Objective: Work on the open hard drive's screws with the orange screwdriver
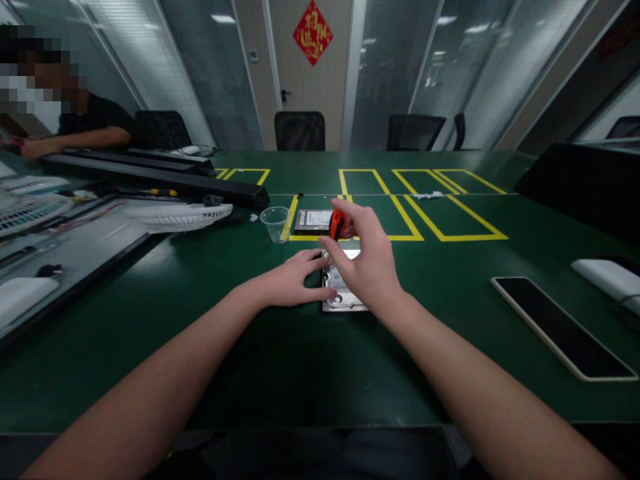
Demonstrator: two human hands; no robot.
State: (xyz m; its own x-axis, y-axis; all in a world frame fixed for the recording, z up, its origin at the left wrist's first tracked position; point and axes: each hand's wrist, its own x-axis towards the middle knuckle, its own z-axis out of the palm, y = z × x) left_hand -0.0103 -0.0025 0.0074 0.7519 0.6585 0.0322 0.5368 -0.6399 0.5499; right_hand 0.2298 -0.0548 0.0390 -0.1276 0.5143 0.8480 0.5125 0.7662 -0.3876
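A silver hard drive (342, 303) lies flat on the green table in front of me. My left hand (295, 280) steadies it from the left, thumb on the top face and fingers at the far left edge. My right hand (370, 250) is closed round the red and black handle of a screwdriver (337, 224), held upright above the drive's left side. The shaft runs down to the drive, but its tip is hard to make out. Part of the drive is hidden behind my right hand. A second hard drive (313, 221) lies just beyond.
Left of the second drive stands a clear plastic cup (276, 223). Yellow tape (475, 237) marks rectangles on the table (240, 373). At right lies a dark-screened phone or tablet (565, 327). White fan-like grilles (180, 217) and long black bars (210, 183) fill the left, near another person (100, 127).
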